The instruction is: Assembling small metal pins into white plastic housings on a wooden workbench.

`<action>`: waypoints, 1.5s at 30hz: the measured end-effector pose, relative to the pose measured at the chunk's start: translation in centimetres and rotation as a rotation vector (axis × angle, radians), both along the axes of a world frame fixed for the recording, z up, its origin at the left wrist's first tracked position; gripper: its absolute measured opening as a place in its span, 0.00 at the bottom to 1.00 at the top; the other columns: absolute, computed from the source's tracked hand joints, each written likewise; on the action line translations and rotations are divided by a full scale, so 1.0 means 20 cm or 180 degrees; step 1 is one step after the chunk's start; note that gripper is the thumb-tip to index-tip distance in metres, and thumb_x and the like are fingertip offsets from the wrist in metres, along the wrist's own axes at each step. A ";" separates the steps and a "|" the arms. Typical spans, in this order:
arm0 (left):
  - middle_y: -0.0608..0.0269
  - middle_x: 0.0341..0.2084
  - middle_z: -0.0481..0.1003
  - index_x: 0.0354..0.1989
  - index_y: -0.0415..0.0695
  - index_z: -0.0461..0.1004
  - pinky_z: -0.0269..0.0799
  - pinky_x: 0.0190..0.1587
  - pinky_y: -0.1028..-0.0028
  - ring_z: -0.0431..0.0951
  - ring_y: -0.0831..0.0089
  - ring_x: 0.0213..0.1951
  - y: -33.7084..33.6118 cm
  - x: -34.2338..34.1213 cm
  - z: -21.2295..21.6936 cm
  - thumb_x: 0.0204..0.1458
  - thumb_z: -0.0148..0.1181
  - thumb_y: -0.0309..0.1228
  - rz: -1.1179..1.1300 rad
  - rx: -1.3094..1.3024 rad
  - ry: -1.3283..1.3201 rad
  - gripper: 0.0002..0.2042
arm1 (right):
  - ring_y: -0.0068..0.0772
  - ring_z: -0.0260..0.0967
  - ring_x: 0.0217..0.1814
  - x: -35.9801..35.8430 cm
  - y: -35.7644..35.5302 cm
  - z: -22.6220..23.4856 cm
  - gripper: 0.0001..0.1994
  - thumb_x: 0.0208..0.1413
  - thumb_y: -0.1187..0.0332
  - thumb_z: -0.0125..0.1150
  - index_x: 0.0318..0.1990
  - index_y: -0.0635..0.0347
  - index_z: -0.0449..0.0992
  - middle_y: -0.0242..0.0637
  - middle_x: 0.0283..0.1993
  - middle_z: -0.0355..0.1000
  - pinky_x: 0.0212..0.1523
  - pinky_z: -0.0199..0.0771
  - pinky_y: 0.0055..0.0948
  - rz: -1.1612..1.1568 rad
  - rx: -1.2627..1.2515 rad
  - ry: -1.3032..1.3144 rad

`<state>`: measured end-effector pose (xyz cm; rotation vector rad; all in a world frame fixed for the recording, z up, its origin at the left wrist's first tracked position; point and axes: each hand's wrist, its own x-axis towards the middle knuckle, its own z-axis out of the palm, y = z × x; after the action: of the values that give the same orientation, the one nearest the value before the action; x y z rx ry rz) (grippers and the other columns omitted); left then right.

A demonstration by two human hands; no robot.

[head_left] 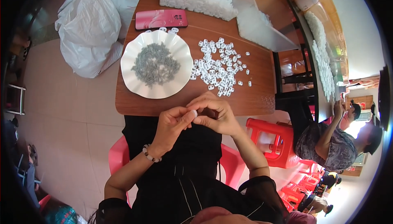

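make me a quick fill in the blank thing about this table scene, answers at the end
1. The small pieces heaped on the wavy-rimmed plate are ____ in colour.
2. The main spread of white pieces lies to the ____ of that plate.
3. A beaded bracelet circles the person's ____ wrist.

Missing words: grey; right; left.

A: Quick, cols? Start w/ the plate (129,76).
B: Plate's off-wht. Pcs (154,63) in it: grey.
A: R of plate?
B: Tiles (219,70), wht w/ blk dots.
A: Beyond plate?
B: Phone (155,19), pinkish-red w/ paler swirls, blk rim.
A: L of plate?
B: Bag (88,27), plain wht.
A: Under plate?
B: Surface (258,95), reddish-brn wood grain.
A: Nearer than plate?
B: Bracelet (148,155), pale beads + a few dk ones; clothes (172,183) blk w/ thin pale lines; chair (233,166) pinkish-red.
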<state>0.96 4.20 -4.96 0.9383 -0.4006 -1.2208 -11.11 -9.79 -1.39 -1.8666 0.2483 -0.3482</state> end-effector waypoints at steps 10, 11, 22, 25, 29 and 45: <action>0.66 0.27 0.75 0.35 0.37 0.74 0.69 0.31 0.84 0.73 0.85 0.26 0.02 -0.02 0.04 0.57 0.59 0.29 0.0004 -0.0041 -0.0372 0.07 | 0.27 0.72 0.27 0.28 -0.23 0.25 0.10 0.52 0.74 0.63 0.42 0.64 0.78 0.41 0.34 0.77 0.30 0.70 0.25 -0.0642 -0.1521 0.0526; 0.66 0.27 0.76 0.36 0.37 0.74 0.69 0.31 0.84 0.73 0.84 0.26 0.02 -0.02 0.05 0.57 0.59 0.29 -0.0023 -0.0057 -0.0315 0.07 | 0.30 0.71 0.26 0.33 -0.24 0.23 0.09 0.51 0.74 0.63 0.41 0.64 0.78 0.43 0.33 0.77 0.29 0.70 0.26 -0.0595 -0.1745 0.0457; 0.60 0.29 0.79 0.38 0.34 0.74 0.69 0.27 0.85 0.73 0.84 0.24 0.02 0.01 0.04 0.57 0.59 0.29 0.0192 -0.0219 -0.0221 0.09 | 0.46 0.74 0.37 0.66 -0.19 0.04 0.10 0.47 0.71 0.64 0.38 0.58 0.78 0.43 0.34 0.74 0.38 0.73 0.38 -0.0222 -0.2727 0.0874; 0.60 0.29 0.79 0.38 0.34 0.74 0.68 0.25 0.85 0.72 0.85 0.23 0.02 0.02 0.04 0.57 0.59 0.29 0.0271 -0.0238 -0.0220 0.09 | 0.46 0.74 0.35 0.67 -0.18 0.05 0.07 0.47 0.72 0.63 0.36 0.59 0.77 0.43 0.33 0.75 0.37 0.73 0.39 -0.0239 -0.2640 0.0868; 0.60 0.28 0.79 0.38 0.34 0.74 0.66 0.25 0.85 0.71 0.86 0.22 0.01 0.02 0.02 0.57 0.59 0.29 0.0287 -0.0248 -0.0136 0.09 | 0.44 0.75 0.31 0.67 -0.20 0.03 0.07 0.48 0.73 0.62 0.36 0.60 0.78 0.43 0.31 0.76 0.33 0.73 0.36 -0.0271 -0.2467 0.0502; 0.64 0.26 0.76 0.40 0.40 0.71 0.67 0.26 0.84 0.71 0.83 0.23 0.02 0.10 0.10 0.58 0.56 0.29 0.0315 -0.0138 0.0358 0.07 | 0.17 0.68 0.29 0.58 -0.23 0.11 0.09 0.59 0.76 0.54 0.45 0.67 0.77 0.36 0.31 0.78 0.31 0.70 0.20 -0.0336 -0.0492 0.0464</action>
<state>2.96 4.58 -2.95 0.8386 -0.2870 -1.1642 0.44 -14.32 0.73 -2.0391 0.4305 -0.3107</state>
